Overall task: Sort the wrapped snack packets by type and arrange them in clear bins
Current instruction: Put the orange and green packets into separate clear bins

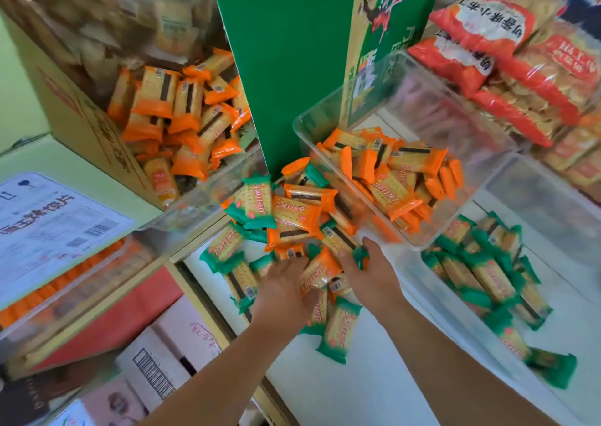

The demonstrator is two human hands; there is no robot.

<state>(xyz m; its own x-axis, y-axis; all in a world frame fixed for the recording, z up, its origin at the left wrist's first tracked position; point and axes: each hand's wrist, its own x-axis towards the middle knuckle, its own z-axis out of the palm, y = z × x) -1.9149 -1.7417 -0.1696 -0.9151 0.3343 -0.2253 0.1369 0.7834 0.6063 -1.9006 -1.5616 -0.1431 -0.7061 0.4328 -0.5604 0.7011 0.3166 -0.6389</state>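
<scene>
A green-wrapped packet was pinched by the right hand at the near edge of the mixed pile of orange and green cracker packets. It was probably meant for the clear plastic bin of green packets right of the pile. The grip of the left hand could not be told.

Orange-ended packets, green-ended packets, solid green box

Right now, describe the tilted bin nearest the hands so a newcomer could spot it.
Find the tall green carton at the back. Leaning just right of it, above the loose pile, is a tilted clear bin. It holds orange packets; the flat bin at lower right holds green packets.
</scene>
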